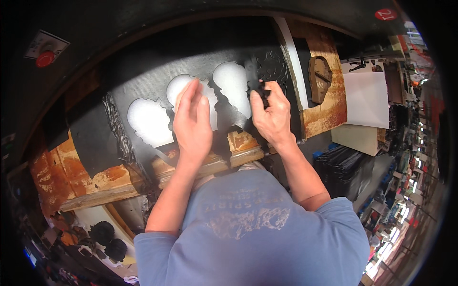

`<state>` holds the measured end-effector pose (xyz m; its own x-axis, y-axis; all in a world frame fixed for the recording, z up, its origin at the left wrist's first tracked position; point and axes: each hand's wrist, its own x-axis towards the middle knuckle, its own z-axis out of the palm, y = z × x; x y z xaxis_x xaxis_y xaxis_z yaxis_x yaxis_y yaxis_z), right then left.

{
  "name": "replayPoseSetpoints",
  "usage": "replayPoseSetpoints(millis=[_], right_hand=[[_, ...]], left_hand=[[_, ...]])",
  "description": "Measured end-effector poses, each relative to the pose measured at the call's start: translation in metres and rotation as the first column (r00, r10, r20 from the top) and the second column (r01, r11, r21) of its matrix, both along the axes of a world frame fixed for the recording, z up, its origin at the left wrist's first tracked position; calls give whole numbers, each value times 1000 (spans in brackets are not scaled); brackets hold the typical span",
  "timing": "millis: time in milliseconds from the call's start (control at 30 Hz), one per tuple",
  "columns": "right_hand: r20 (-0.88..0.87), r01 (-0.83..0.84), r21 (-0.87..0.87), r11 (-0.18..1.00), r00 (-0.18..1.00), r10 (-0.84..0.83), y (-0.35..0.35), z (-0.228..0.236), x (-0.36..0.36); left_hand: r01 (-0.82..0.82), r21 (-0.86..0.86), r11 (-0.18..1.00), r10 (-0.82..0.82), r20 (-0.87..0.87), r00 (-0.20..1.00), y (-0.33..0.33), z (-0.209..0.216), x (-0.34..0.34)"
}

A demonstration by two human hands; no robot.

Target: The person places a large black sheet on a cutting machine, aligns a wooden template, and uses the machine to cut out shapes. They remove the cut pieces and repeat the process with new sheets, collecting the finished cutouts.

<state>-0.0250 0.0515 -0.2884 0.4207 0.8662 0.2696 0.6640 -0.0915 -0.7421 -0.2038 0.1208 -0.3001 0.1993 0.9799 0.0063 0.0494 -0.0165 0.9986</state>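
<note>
A black textured sheet (138,66) lies on the worn wooden bench, with several rounded cut-outs through which a white surface (150,121) shows. My left hand (192,121) hovers over or rests on the cut-outs, its fingers stretched out and nothing visible in it; whether it touches the sheet, I cannot tell. To its right, my right hand (273,112) is closed, thumb and fingers pinching a dark, thin, irregular black piece (253,71). Motion blurs that piece, so its full outline is unclear. Narrow black strips of the sheet hang between the cut-outs near the bench's front edge.
A dark machine beam (181,16) spans the far side, with a red push button (45,58) at left. On the wood at right lies a brown cutting die (319,78). Beyond are white sheets (366,97) and a stack of black sheets (341,167). Black round pieces (102,233) lie lower left.
</note>
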Motion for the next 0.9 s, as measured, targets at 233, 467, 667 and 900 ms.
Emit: replayPoseSetpoints(millis=[233,467,667,900], right_hand=[[-131,98,86,991,988,-86,-16,-4,5],[173,-83,233,969,984,43,-14,3,-15],[-50,-328,138,934,940,338,-14,3,-2],[-745,-66,-132,989,665,-55,-13,-6,22]], left_hand=[[243,1,970,-243,49,969,-16,15,7],[467,-315,826,-429,187,884,-6,37,31],[467,-498,731,-231,463,856,4,8,33],[537,-543,646,101,758,645,1,-10,16]])
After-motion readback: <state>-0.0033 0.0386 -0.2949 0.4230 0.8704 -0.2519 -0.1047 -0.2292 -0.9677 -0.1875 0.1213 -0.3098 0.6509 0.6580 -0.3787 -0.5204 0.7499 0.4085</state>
